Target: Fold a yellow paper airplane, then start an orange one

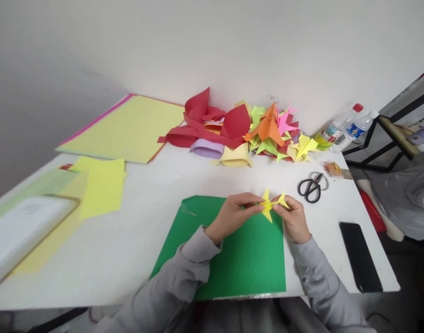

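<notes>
A small yellow folded paper airplane (268, 206) with pointed wings and a forked tail is held between my two hands, above the right part of a green paper sheet (243, 259). My left hand (236, 212) pinches its body from the left with thumb and fingers. From the right, my right hand (293, 219) grips it near the tail. Parts of the airplane's body are hidden behind my fingers. The green sheet lies flat at the table's front edge, under my left forearm.
Folded paper airplanes (267, 132) and red paper pieces (198, 125) pile up by the wall. Scissors (312, 187), a phone (361, 256) and bottles (358, 127) stand or lie to the right. Leftward are large yellow sheets (128, 129), yellow paper (104, 185) and a white box-like object (28, 231).
</notes>
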Demonstrator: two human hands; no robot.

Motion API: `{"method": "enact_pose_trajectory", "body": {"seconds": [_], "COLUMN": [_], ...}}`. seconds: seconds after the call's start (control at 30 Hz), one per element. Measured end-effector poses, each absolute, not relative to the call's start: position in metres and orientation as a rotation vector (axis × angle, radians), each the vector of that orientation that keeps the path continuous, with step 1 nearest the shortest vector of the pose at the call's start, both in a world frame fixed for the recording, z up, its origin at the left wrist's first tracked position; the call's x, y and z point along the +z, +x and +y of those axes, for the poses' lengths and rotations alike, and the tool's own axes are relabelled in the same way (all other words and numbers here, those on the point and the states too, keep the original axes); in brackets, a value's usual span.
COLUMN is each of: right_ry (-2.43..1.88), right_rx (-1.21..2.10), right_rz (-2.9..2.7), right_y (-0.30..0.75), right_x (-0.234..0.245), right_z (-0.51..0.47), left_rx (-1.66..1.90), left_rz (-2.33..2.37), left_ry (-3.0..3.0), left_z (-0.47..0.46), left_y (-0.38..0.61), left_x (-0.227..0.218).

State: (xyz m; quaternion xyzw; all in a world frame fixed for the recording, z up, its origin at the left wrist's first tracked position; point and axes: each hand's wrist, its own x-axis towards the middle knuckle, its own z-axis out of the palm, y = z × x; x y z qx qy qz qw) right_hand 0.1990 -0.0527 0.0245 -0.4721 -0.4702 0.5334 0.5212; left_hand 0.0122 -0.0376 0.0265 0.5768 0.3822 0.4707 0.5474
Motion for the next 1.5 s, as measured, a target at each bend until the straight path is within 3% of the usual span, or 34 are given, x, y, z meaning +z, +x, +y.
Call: {"method": "enact_pose_trajectory", "body": {"seconds": [0.7, 1.03, 1.5], "right_ry": [-1.119, -1.096, -1.139], "right_rx": [1.162, 1.160, 1.132], "right_rz": [-1.395, -1.239, -1.335], "right_y": [0.198, 0.199, 0.197], "right_x": [0.029, 0.022, 0.027], "right_z": [-0.055, -0.054, -0.055], "left_rx": [1.079, 1.114, 0.976], "left_rz": [0.827, 0.819, 0.900], "left_ry": [1.262, 1.142, 1.409], "left_z": [-0.041, -0.036, -0.036], "left_y": [0.013, 0.010, 0.010], "left_x": [0.027, 0.030, 0.030]}}
